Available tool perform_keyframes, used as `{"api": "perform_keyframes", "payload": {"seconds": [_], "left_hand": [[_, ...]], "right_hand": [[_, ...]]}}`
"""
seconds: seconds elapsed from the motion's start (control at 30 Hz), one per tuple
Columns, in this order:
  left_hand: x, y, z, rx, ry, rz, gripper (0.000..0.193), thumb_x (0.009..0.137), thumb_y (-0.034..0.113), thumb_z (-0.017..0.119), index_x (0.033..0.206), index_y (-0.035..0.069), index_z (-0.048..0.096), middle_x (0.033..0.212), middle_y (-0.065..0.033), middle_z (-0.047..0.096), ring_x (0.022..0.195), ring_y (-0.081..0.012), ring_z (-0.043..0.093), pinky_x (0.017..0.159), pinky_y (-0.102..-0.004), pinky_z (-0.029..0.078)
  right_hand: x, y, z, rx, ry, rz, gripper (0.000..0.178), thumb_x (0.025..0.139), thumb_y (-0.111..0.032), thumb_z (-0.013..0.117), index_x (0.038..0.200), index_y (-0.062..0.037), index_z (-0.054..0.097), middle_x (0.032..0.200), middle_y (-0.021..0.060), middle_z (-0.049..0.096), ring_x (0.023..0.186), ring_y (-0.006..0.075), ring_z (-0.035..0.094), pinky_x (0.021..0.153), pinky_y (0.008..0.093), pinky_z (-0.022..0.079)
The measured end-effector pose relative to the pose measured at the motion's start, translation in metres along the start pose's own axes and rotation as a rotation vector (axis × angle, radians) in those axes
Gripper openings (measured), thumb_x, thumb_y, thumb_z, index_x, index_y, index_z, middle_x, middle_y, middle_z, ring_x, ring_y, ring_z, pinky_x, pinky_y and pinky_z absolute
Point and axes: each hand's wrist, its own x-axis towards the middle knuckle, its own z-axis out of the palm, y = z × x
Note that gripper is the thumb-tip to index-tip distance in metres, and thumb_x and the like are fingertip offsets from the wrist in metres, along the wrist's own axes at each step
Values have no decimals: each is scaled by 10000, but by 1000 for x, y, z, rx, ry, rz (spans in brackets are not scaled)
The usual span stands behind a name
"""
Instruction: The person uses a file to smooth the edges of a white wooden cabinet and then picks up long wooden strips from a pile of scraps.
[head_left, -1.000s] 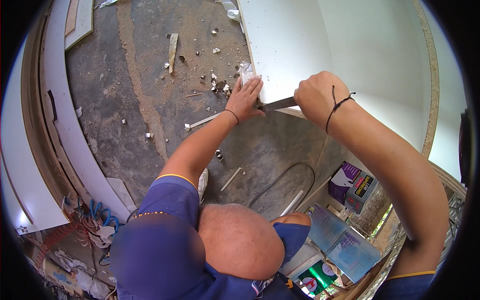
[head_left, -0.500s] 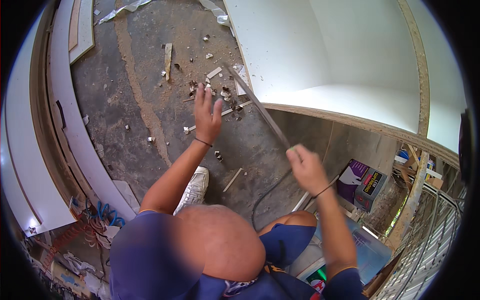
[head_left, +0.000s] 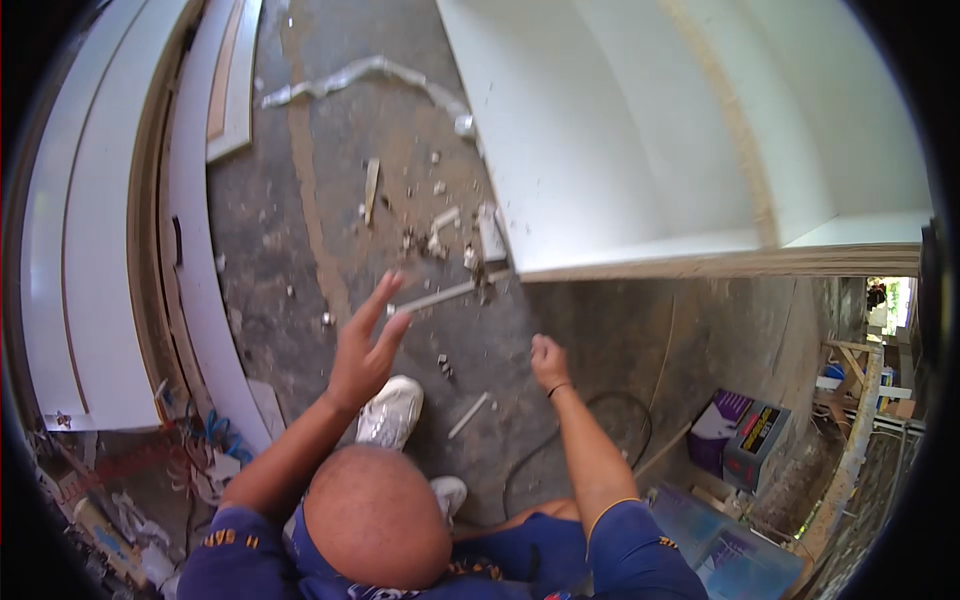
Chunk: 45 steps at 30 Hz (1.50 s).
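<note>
**Both hands up off the floor, scrap everywhere below the white cabinet**

Looking straight down here. The left hand (head_left: 362, 345) is raised with the fingers spread wide and the palm flat, holding nothing; it hangs over the concrete floor (head_left: 300, 250), just beside a long white strip (head_left: 432, 298) that lies loose on the ground. The right hand (head_left: 549, 360) is curled into a loose fist with a dark band on the wrist. I can't tell whether anything is inside that fist, nothing sticks out of it that I can see.

The big white cabinet panel (head_left: 640, 150) fills the upper right, and its raw chipboard edge (head_left: 720, 265) faces the hands. My guess is it stands up like that so the bare edge is reachable. Right under its near corner sits a heap of white offcuts and chips (head_left: 470, 245), which looks like trimmings dropped where they fell.

A white sneaker (head_left: 392, 412) is planted between the arms, with another short white strip (head_left: 468, 414) next to it. A black cable (head_left: 600, 420) loops across the floor by the right forearm. White boards (head_left: 90, 260) lean along the left, probably parked out of the way.
</note>
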Motion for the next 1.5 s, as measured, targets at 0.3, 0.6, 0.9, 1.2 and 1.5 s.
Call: {"api": "perform_keyframes", "payload": {"seconds": [0.3, 0.6, 0.9, 1.2, 1.5], "left_hand": [[-68, 149, -49, -254, -312, -101, 554, 967, 348, 364, 1394, 5, 278, 1340, -172, 437, 1233, -249, 424, 1039, -364, 284], [-88, 213, -26, 671, -496, 136, 594, 886, 425, 507, 1279, -18, 444, 1138, -201, 578, 1030, -358, 561, 920, -378, 410], [-91, 203, -6, 857, -417, 381, 534, 832, 410, 580, 1211, 42, 508, 1005, -180, 625, 932, -348, 593, 813, -408, 469], [-85, 197, -2, 762, -485, 468, 382, 818, 256, 578, 1117, 25, 518, 895, -143, 634, 856, -331, 610, 724, -416, 486], [-92, 202, -30, 642, -355, 476, 264, 807, 213, 552, 1017, 57, 519, 764, -137, 598, 749, -344, 591, 629, -433, 466]], "right_hand": [[2, -46, 1, 184, -196, 312, 446, 892, -439, 480, 747, -22, 542, 694, 152, 581, 659, 306, 563, 581, 396, 442], [-9, -93, -118, -143, -390, -145, 466, 802, -462, 585, 824, 4, 594, 857, 240, 610, 845, 410, 575, 725, 431, 460], [-64, -56, -84, -305, -428, -206, 462, 729, -481, 634, 794, -24, 618, 841, 216, 623, 847, 394, 583, 735, 463, 467], [-65, -25, -55, -224, -566, -367, 290, 754, -327, 680, 879, -67, 650, 815, 115, 668, 742, 280, 609, 696, 458, 475], [-44, -96, -99, -278, -888, -120, 296, 795, -335, 631, 887, -55, 608, 788, 109, 627, 700, 239, 595, 616, 419, 470]]}}
